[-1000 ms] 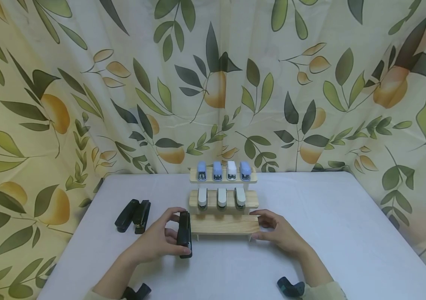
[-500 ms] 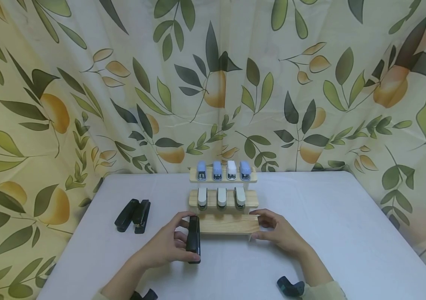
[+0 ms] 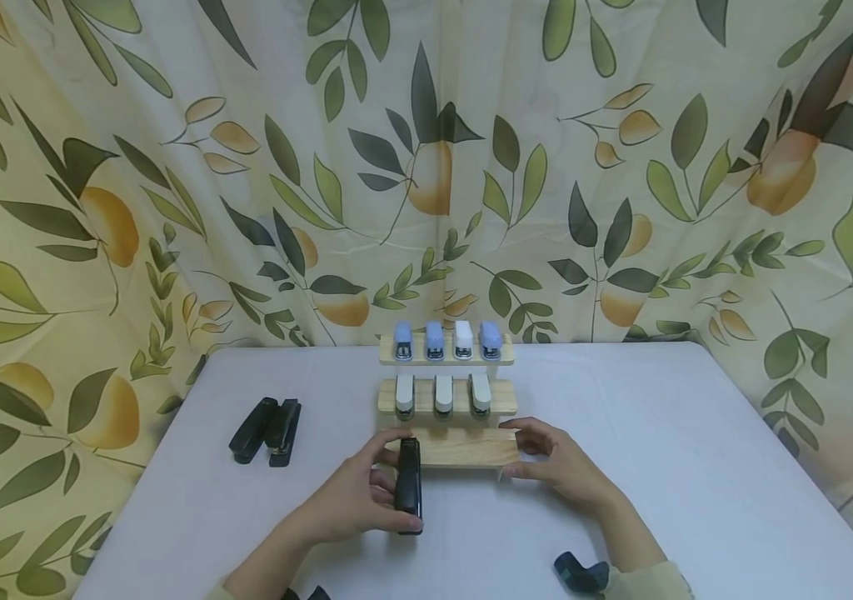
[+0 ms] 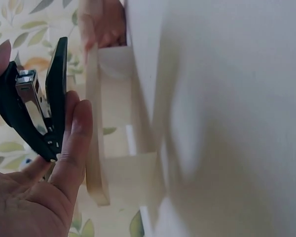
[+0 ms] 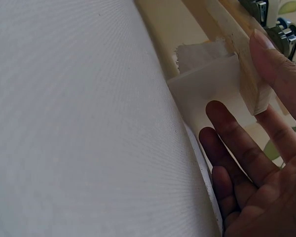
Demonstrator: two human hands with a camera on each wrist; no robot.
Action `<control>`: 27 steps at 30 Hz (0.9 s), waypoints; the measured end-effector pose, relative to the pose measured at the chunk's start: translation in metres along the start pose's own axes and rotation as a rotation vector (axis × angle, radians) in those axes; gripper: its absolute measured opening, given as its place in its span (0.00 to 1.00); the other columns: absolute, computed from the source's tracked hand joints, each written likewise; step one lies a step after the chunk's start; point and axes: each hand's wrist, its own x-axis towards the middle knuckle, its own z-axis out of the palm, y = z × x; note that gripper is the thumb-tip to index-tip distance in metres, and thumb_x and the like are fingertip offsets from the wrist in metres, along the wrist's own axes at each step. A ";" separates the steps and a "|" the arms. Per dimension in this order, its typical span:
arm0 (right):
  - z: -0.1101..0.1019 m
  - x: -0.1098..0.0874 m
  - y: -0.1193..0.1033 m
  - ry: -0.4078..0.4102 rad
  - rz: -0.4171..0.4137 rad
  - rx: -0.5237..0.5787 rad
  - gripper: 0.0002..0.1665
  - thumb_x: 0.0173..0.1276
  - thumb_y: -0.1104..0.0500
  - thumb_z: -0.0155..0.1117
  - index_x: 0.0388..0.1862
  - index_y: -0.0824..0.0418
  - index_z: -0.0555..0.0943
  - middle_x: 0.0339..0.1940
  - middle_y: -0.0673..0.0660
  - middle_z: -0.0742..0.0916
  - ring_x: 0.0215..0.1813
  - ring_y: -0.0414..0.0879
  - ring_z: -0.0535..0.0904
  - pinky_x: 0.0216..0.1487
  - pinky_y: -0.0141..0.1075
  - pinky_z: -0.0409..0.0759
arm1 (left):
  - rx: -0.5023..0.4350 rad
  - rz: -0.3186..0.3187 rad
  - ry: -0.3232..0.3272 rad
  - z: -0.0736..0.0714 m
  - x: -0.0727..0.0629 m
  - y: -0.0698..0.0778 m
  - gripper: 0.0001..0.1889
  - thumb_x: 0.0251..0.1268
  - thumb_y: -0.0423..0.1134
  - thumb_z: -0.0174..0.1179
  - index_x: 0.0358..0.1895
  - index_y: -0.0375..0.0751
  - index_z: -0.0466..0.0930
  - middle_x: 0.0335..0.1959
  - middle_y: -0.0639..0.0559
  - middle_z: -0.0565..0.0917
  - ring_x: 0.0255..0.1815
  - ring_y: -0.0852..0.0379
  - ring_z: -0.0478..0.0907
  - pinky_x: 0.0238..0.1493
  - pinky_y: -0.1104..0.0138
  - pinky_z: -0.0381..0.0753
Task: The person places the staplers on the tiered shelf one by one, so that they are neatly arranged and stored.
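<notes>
Hold the black stapler level in the left hand, clamped between thumb and fingers, above the left part of the lowest wooden shelf. Brace that shelf by its right end, gripped between thumb and fingers of the right hand. Probably best to set down gently, square to the front edge. Long, narrow and glossy; parted in a V, with a silver metal strip inside.

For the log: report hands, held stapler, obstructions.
Left hand gripping black stapler, higher than front shelf. Right hand holding that shelf's right end. No obstruction visible.
</notes>
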 end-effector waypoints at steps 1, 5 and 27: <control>0.000 0.000 0.000 0.000 0.000 -0.001 0.38 0.60 0.53 0.81 0.68 0.52 0.77 0.54 0.57 0.87 0.61 0.54 0.81 0.64 0.40 0.78 | -0.003 0.001 0.002 0.002 0.001 0.001 0.57 0.47 0.43 0.84 0.80 0.62 0.55 0.61 0.40 0.75 0.47 0.52 0.86 0.50 0.62 0.87; 0.000 0.000 0.000 -0.001 -0.005 0.006 0.38 0.60 0.53 0.81 0.68 0.53 0.77 0.54 0.58 0.87 0.61 0.54 0.81 0.63 0.37 0.78 | -0.002 0.007 0.013 0.008 0.003 0.003 0.57 0.48 0.42 0.84 0.81 0.62 0.55 0.61 0.40 0.75 0.47 0.52 0.86 0.50 0.61 0.87; 0.001 -0.002 -0.002 0.003 0.010 -0.017 0.38 0.60 0.52 0.81 0.68 0.51 0.77 0.56 0.57 0.87 0.62 0.54 0.81 0.66 0.48 0.76 | 0.011 -0.012 0.017 0.042 0.013 0.005 0.56 0.49 0.43 0.84 0.80 0.59 0.58 0.58 0.44 0.77 0.46 0.53 0.85 0.49 0.60 0.86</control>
